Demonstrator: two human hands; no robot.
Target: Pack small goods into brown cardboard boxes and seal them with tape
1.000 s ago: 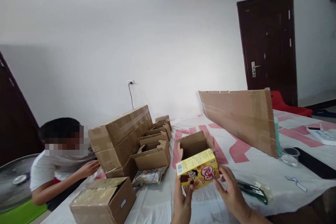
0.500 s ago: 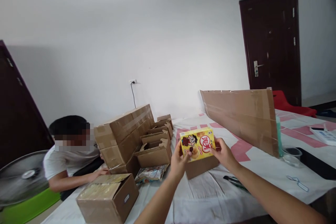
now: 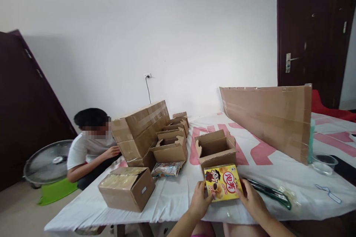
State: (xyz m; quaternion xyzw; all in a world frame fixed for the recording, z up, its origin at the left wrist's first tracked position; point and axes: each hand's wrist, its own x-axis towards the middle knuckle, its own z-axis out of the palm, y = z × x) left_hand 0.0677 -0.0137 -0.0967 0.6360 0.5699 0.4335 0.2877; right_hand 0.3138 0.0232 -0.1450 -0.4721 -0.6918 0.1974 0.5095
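Note:
Between my two hands I hold a yellow snack box point(image 3: 222, 182) with a cartoon figure and red lettering on its front. My left hand point(image 3: 200, 198) grips its left edge, thumb on the front face. On the opposite edge my right hand point(image 3: 251, 196) has its thumb near the lower corner. Just behind the snack box stands an open cardboard box point(image 3: 218, 159), flaps up, its inside dark. A green-handled utility knife point(image 3: 271, 192) lies to the right of my right hand. How far the snack box is above the cloth I cannot tell.
Several open cartons point(image 3: 170, 152) line the left, beside stacked taped cartons point(image 3: 136, 137). A closed carton point(image 3: 126, 189) and a colourful packet point(image 3: 167, 169) lie nearer. One cardboard panel point(image 3: 267, 114) stands right, by a clear plastic tub point(image 3: 324, 163). A person point(image 3: 93, 148) crouches at the table's left.
My hands have brought the snack box lower and nearer to me, uncovering the open cardboard box behind it. The view has tilted down and turned. The person's hand has lifted off the closed carton.

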